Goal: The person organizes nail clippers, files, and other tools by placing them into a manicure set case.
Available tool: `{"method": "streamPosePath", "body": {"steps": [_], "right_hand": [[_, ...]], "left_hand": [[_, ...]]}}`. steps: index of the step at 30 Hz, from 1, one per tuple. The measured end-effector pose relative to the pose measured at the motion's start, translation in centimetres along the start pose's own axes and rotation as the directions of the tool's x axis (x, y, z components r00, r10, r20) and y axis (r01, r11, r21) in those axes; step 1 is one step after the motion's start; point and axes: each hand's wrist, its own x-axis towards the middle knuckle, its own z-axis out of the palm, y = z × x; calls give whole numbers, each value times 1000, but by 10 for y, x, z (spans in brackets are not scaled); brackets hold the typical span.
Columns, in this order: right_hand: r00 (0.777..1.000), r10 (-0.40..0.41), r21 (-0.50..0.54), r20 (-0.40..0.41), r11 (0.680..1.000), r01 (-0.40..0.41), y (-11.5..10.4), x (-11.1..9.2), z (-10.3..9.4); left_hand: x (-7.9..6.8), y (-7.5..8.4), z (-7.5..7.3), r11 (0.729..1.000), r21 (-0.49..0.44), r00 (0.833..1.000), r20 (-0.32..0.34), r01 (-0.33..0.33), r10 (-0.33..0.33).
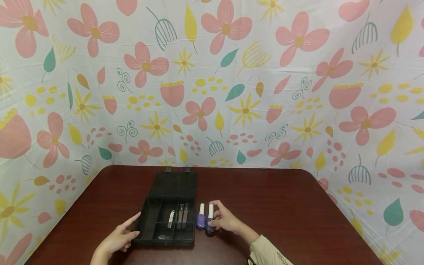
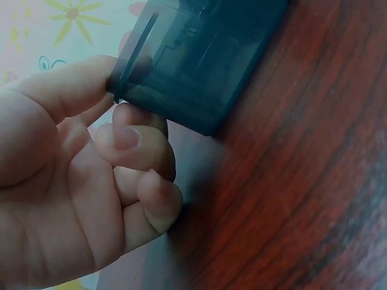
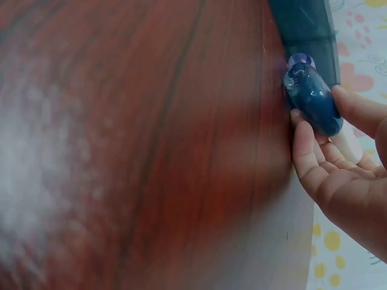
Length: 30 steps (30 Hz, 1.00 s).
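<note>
A black organizer box (image 1: 175,243) lies on the table with its lid (image 1: 173,184) folded back. My left hand (image 1: 116,239) touches its left side with the extended index finger and thumb; the other fingers curl loosely below the rim in the left wrist view. To the right of the box, my right hand (image 1: 226,219) pinches a dark blue nail polish bottle (image 3: 314,99) with a white cap, standing upright. Beside it, nearer the box, stands a purple nail polish bottle (image 1: 200,221), also white-capped. In the right wrist view the blue bottle partly hides the purple one.
Inside the box, a nail clipper (image 1: 170,219) and two slim, flat tools (image 1: 183,213) lie in the divided compartments. A small clear item (image 1: 162,237) sits in a front compartment. The dark red wooden table (image 1: 265,195) ends at a floral curtain (image 1: 251,110).
</note>
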Motion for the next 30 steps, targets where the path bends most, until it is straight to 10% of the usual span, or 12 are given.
{"method": "streamPosePath", "body": {"steps": [30], "right_hand": [[961, -29, 236, -275, 967, 97, -12, 15, 13]], "left_hand": [[2, -3, -3, 994, -102, 999, 20, 36, -34]]}}
